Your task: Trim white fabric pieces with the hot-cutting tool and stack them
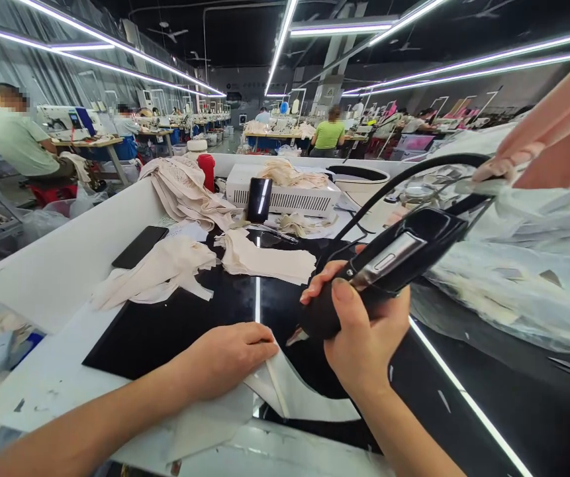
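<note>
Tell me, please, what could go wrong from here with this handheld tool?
The tip of the black tool is close to the left fingers; a slip might hurt them. The looping black cord might snag and pull the tool. The white fabric lies on a smooth-looking surface, so it could shift.

Flat black phone at left, red cylinder farther back, dark upright device before a vented white box
</note>
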`<state>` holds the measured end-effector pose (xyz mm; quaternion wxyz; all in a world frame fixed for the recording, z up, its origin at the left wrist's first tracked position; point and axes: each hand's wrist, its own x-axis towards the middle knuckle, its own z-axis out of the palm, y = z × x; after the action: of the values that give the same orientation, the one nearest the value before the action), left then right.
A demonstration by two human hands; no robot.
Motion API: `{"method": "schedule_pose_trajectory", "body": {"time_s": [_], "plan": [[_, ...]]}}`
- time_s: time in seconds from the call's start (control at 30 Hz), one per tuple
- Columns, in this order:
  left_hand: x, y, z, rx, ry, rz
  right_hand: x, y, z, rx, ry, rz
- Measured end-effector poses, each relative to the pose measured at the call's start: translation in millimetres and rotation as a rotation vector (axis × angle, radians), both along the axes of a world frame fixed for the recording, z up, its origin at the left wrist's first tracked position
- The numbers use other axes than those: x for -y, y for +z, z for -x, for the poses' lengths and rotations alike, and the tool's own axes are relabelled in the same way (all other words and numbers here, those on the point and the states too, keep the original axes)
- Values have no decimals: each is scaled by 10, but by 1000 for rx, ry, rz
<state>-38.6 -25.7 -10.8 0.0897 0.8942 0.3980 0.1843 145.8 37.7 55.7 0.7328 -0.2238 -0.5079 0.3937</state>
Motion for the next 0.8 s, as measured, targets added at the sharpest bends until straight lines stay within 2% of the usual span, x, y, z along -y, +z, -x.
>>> {"method": "schedule_pose_trajectory", "body": {"time_s": [0.17,0.53,0.8], "plan": [[-6,-7,-23,1,-13,-45,-46,-37,86,-3,24,25],[11,-60,-14,12,-15,-123,-36,-54,89,-1,40,-9],[22,7,-18,1,1,-77,-9,-45,85,28,44,-21]]}}
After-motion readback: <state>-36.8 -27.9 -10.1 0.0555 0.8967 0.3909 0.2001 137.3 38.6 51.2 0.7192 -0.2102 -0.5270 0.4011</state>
